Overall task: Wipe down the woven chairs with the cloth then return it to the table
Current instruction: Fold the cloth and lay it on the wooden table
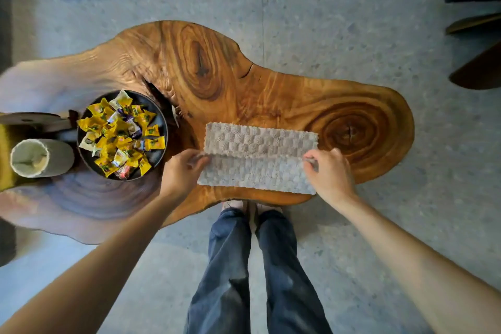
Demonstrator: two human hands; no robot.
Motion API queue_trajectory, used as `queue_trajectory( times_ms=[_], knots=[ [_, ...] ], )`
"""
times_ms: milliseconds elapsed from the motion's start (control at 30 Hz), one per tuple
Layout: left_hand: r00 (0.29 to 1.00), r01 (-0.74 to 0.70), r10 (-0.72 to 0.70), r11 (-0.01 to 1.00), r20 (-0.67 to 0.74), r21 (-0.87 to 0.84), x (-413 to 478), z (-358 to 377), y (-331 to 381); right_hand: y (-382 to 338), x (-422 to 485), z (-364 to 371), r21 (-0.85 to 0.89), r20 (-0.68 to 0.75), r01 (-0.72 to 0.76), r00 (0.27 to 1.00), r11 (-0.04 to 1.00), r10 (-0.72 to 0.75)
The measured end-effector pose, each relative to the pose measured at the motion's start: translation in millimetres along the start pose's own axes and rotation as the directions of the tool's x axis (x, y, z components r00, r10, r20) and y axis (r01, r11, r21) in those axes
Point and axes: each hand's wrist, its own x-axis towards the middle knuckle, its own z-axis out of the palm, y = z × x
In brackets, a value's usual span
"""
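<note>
Cloth (257, 160) lies flat on the bench (244, 81), near the front edge, right in front of the person. The 2 hands are both on it: left hand (184, 168) pinches the left end and right hand (329, 171) pinches the right end. Both grip at the crease across the middle, so it looks half-folded.

My guess is this is either the pick-up at the start or the put-back at the end, can't tell which. No woven chair is clearly in view. If it's the put-back, the next move is just to flatten it and let go. If it's the pick-up, lift level and turn away.

Room-wise, the candy bowl (160, 156) is just beside the left hand, so no swinging that way. There's bare wood beyond the cloth and open floor (325, 22) off the right end. The cloth's front edge is close to the bench lip, so 1 careless tug could drag it off.
</note>
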Motion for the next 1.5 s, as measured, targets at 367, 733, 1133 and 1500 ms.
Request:
queue_trajectory(
  times_ms=[367,733,1133,1500],
  knots=[
    [0.994,0.088,-0.086,0.996,-0.07,0.028,86.3,30.7,12.2,24.8,77.4,23.2,-0.096,0.026,-0.148,0.988,0.984,0.151],
    [0.968,0.174,-0.196,0.974,-0.158,-0.143,51.0,53.2,11.8,27.0,47.8,38.2,0.326,-0.005,-0.412,0.899,0.851,0.438],
    [0.974,0.224,-0.223,0.887,0.049,-0.404,18.2,68.2,-4.5,3.8,17.7,37.6,0.49,-0.106,-0.399,0.855,0.775,0.507],
    [0.957,0.288,-0.195,0.747,0.216,-0.599,3.4,57.3,-7.3,-89.2,-4.9,60.0,0.388,-0.152,0.029,0.988,0.921,0.033]
  ],
)
